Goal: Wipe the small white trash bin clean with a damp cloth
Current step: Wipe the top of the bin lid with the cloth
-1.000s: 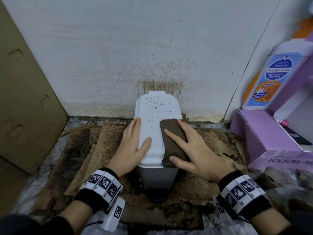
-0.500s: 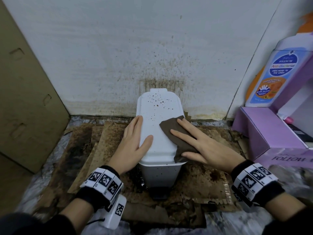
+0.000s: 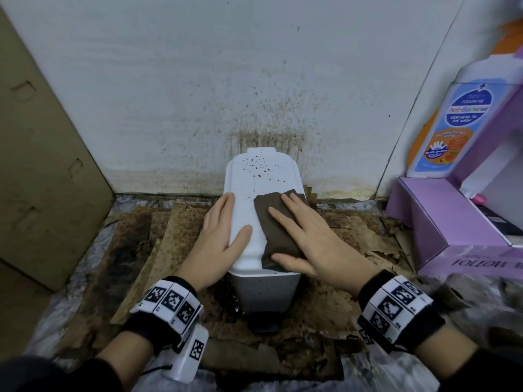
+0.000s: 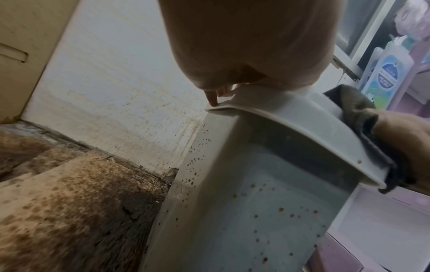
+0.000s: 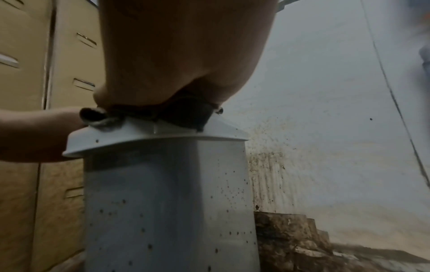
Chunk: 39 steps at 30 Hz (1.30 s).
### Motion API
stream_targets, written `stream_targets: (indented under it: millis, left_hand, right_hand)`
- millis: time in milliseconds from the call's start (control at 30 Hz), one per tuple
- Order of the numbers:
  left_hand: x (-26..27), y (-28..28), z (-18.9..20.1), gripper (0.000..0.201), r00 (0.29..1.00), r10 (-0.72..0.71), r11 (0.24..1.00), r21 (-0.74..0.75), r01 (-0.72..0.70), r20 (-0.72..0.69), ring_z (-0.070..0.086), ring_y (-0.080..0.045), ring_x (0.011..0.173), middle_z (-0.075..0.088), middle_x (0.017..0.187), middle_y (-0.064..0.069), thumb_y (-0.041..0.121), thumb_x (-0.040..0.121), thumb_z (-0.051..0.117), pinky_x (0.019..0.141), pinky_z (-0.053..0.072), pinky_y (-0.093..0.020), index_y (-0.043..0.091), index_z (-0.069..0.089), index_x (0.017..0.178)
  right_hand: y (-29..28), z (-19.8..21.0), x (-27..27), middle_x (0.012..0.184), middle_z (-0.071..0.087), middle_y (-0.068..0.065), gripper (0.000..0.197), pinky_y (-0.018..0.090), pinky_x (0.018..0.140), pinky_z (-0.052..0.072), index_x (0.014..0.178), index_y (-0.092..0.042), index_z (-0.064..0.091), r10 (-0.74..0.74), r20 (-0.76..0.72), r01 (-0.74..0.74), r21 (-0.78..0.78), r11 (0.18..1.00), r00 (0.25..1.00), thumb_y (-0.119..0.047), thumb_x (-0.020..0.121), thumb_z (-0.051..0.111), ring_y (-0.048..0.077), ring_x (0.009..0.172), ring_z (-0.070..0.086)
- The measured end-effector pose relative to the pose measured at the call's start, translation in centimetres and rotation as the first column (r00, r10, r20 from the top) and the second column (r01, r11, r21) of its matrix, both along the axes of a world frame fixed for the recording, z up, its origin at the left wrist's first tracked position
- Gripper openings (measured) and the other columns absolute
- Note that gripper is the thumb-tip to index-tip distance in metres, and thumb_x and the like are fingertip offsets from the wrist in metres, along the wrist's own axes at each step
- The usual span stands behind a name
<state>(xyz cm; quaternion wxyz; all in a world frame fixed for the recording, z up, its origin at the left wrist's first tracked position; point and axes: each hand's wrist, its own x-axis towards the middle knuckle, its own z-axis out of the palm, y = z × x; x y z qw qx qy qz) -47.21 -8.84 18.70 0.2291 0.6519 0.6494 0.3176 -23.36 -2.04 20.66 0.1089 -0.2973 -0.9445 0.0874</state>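
The small white trash bin [image 3: 249, 199] stands against the stained wall, its lid speckled with brown spots toward the back. My left hand [image 3: 219, 236] lies flat on the lid's left edge, thumb on top. My right hand [image 3: 305, 239] presses a dark brown cloth [image 3: 276, 222] flat on the lid's right half, fingers straight. From the left wrist the bin's spotted body [image 4: 256, 211] shows, with the cloth [image 4: 356, 114] over the lid rim. The right wrist view has the cloth [image 5: 181, 112] squeezed under my palm on the lid [image 5: 151, 136].
Stained brown cardboard sheets [image 3: 169, 236] cover the floor around the bin. A tall cardboard box [image 3: 42, 165] stands at the left. At the right sit a purple box [image 3: 441, 222] and a wash bottle [image 3: 458, 123]. The wall [image 3: 254, 80] behind is splattered.
My right hand has swept the cloth from the lid's right rim back onto the lid, toward the middle. The left hand has stayed on the lid's left edge.
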Motion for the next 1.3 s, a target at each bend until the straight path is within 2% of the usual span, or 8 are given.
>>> stream_targets:
  millis: [200,400,567,667,733,967,1167,1300]
  left_hand:
    - [-0.1,-0.1,0.1,0.078,1.0,-0.021,1.0,-0.019,0.021,-0.001,-0.011,0.003,0.151,-0.009,0.167,0.02,0.058,0.102,0.035,0.12,0.003,-0.027,0.026,-0.002,0.163]
    - [-0.2,0.1,-0.3,0.087,1.0,-0.02,1.0,0.006,0.02,0.006,-0.013,0.004,0.151,-0.01,0.167,0.021,0.072,0.095,0.029,0.12,0.003,-0.028,0.027,-0.003,0.163]
    - [-0.1,0.2,-0.1,0.079,1.0,-0.01,1.0,-0.001,0.01,-0.011,-0.013,0.005,0.151,-0.01,0.167,0.02,0.059,0.102,0.034,0.119,0.001,-0.024,0.026,-0.004,0.163]
    - [0.0,0.1,0.0,0.08,1.0,-0.011,1.0,-0.003,0.011,-0.008,-0.014,0.007,0.15,-0.012,0.166,0.023,0.06,0.1,0.033,0.12,0.002,-0.025,0.028,-0.005,0.162]
    - [0.1,0.0,-0.1,0.079,1.0,-0.006,1.0,0.0,0.006,-0.001,-0.014,0.008,0.149,-0.012,0.166,0.025,0.06,0.101,0.033,0.12,0.002,-0.025,0.029,-0.006,0.162]
    - [0.0,-0.1,0.0,0.078,1.0,-0.011,1.0,-0.004,0.012,0.012,-0.016,0.011,0.148,-0.014,0.165,0.027,0.059,0.101,0.033,0.12,0.002,-0.024,0.032,-0.008,0.162]
    - [0.1,-0.1,0.2,0.078,1.0,0.002,1.0,0.005,-0.002,-0.01,-0.014,0.009,0.149,-0.012,0.165,0.026,0.061,0.101,0.031,0.118,0.002,-0.022,0.03,-0.006,0.162]
    - [0.2,0.1,0.1,0.078,1.0,0.007,1.0,0.005,-0.007,-0.009,-0.013,0.007,0.15,-0.011,0.166,0.024,0.059,0.102,0.033,0.118,0.003,-0.023,0.029,-0.005,0.162]
  right_hand:
    - [0.2,0.0,2.5,0.174,-0.012,-0.003,0.076,0.041,0.131,0.008,0.166,-0.023,0.01,0.021,-0.057,-0.026,-0.083,0.996,0.998,-0.056,0.105,0.04,0.012,0.16,-0.013]
    - [-2.7,-0.3,1.6,0.164,-0.031,-0.028,0.073,0.043,0.131,0.009,0.164,-0.04,-0.006,-0.209,-0.208,0.11,-0.406,0.907,0.955,-0.058,0.106,0.034,-0.002,0.156,-0.018]
    - [-2.5,0.7,-1.6,0.171,-0.024,-0.012,0.067,0.032,0.13,0.0,0.166,-0.031,-0.002,-0.363,-0.144,0.293,-0.361,0.885,0.921,-0.056,0.109,0.023,0.004,0.157,-0.017]
    - [-0.6,1.4,-2.7,0.171,-0.012,0.005,0.066,0.043,0.131,0.006,0.166,-0.022,0.001,-0.379,-0.062,0.35,-0.273,0.896,0.923,-0.046,0.11,0.023,0.025,0.16,-0.006]
    - [1.3,1.7,-3.4,0.172,-0.013,0.011,0.066,0.048,0.13,0.004,0.166,-0.015,0.001,-0.378,0.015,0.371,-0.226,0.901,0.926,-0.043,0.11,0.022,0.029,0.16,-0.011]
    - [8.1,3.1,-4.7,0.171,-0.023,0.008,0.07,0.039,0.13,-0.002,0.165,-0.009,-0.009,-0.286,0.115,0.308,-0.379,0.872,0.951,-0.04,0.112,0.026,0.02,0.159,-0.018]
    - [6.9,4.3,-4.3,0.173,-0.017,0.006,0.058,0.04,0.13,-0.002,0.164,-0.004,0.011,-0.251,0.098,0.269,-0.412,0.871,0.963,-0.031,0.114,0.026,0.021,0.159,-0.018]
    - [3.9,3.0,-2.6,0.171,-0.026,-0.005,0.07,0.038,0.131,0.005,0.165,-0.023,-0.008,-0.295,-0.007,0.259,-0.462,0.848,0.955,-0.046,0.111,0.029,0.013,0.16,-0.012]
